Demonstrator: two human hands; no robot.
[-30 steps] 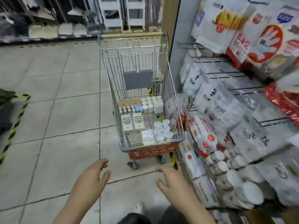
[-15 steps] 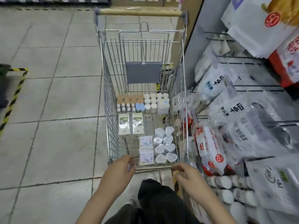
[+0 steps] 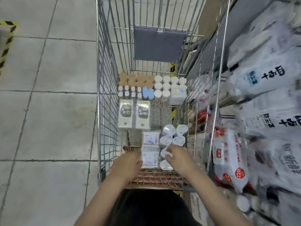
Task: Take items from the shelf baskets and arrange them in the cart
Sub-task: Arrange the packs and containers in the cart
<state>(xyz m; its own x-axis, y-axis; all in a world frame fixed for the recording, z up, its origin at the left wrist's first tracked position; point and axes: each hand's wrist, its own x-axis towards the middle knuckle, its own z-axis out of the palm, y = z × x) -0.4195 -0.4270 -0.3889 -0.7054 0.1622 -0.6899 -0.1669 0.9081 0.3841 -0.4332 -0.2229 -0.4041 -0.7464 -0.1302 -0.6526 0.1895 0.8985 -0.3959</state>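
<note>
- Dark cloth (image 3: pixel 151 209), soft and unpatterned, fills the bottom edge between the two bare forearms.
- Both hands reach over the near rim into the wire cart (image 3: pixel 104 111).
- The left hand (image 3: pixel 128 162) lies beside the nearer of two flat packs (image 3: pixel 150 158), fingers touching its left edge; whether they grip it cannot be told.
- The right hand (image 3: pixel 177 158) hovers over the cups (image 3: pixel 172 139), fingers loosely curled and apart, holding nothing.
- The packs are thin, glossy rectangles with pale blue print, lying end to end.
- The cups are small, round and white, wrapped in clear film, set in two rows along the cart's right side.
- Further in, two cream boxes (image 3: pixel 133 115) lie side by side, shiny with film.
- Against the far end stand rows of small jars: tan-topped (image 3: pixel 136 79), white-capped (image 3: pixel 169 86), two blue (image 3: pixel 147 93).
- A grey flap (image 3: pixel 158 44), flat and matte, hangs on the far wire wall.
- Right of the cart, the shelf (image 3: pixel 260 111) holds soft, crinkled white bags with dark lettering and a red-trimmed pack (image 3: pixel 229 159).
- Left, the floor (image 3: pixel 45 103) is smooth grey tile.
</note>
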